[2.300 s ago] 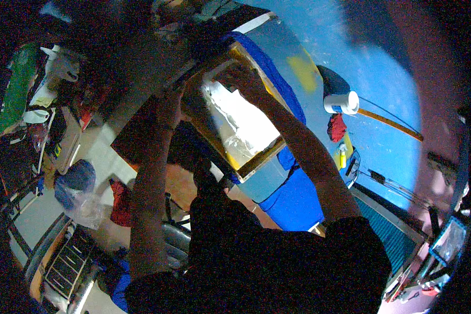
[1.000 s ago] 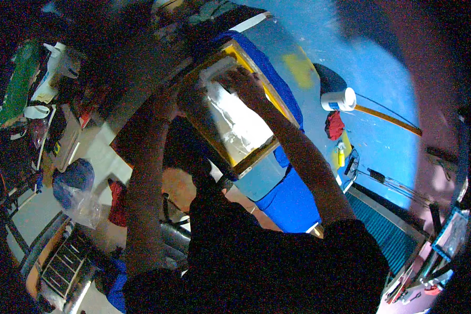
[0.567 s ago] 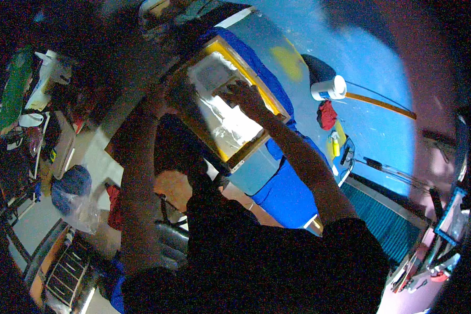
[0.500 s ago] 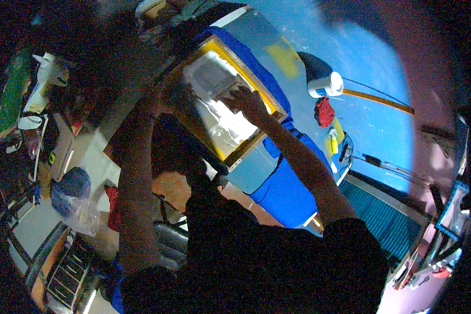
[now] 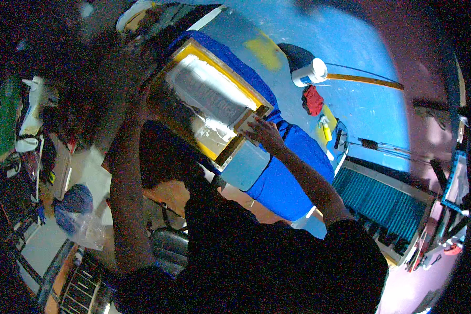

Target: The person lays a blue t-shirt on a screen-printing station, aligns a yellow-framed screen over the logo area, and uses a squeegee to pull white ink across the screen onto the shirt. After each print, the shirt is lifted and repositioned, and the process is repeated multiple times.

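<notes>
A yellow-edged screen frame (image 5: 221, 64) with a pale mesh lies tilted over a blue garment (image 5: 293, 172) on a board. My right hand (image 5: 266, 135) grips a pale wooden squeegee (image 5: 245, 121) at the frame's near right corner, blade on the mesh. My left hand (image 5: 144, 94) holds the frame's left edge in deep shadow, so its fingers are hard to make out. Both forearms rise from the lower edge of the picture, and my dark shirt fills the bottom.
A white jar (image 5: 311, 72) and a red rag (image 5: 313, 99) sit on the blue table (image 5: 361, 47) to the right. A teal ribbed panel (image 5: 382, 204) lies lower right. On the left are a clear plastic bag (image 5: 81, 225) and dim clutter.
My right hand has drawn the squeegee from the far end of the mesh down to the near right corner. The left hand has stayed on the frame's left edge.
</notes>
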### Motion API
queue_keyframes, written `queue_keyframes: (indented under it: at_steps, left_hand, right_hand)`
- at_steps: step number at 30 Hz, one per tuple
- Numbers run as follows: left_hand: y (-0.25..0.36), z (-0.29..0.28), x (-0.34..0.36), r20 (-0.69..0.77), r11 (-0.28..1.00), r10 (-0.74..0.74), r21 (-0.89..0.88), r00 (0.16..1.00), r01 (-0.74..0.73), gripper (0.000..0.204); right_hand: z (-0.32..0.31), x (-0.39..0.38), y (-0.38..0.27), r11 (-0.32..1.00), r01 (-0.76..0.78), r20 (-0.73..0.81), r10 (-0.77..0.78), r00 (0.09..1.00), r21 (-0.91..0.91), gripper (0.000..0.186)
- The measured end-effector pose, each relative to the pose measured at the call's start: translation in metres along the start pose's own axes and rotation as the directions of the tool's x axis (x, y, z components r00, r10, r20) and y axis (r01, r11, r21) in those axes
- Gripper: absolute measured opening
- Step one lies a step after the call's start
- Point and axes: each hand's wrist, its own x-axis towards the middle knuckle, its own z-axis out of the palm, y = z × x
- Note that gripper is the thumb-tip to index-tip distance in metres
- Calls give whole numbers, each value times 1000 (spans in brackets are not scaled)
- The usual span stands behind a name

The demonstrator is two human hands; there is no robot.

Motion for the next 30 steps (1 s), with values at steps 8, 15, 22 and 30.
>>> queue_keyframes:
  at_steps: [8, 15, 22, 30]
  left_hand:
    - [-12, -1, 29, 27, 999, 36, -21, 999, -36, 106]
    - [-7, -12, 53, 53, 996, 86, 2, 995, -86, 84]
    - [-12, -28, 57, 163, 990, 115, 57, 980, -125, 64]
    - [-20, -39, 88, 195, 991, 135, -2, 972, -137, 61]
  right_hand:
    - [-19, -21, -11, 974, 14, -11, -17, 1000, -225, 72]
    - [-45, -58, -70, 817, -499, -86, 542, 836, 290, 76]
    - [-6, -65, -154, 327, -669, -32, 910, 412, 668, 35]
    - [7, -8, -170, -629, -170, 647, 698, 306, 759, 69]
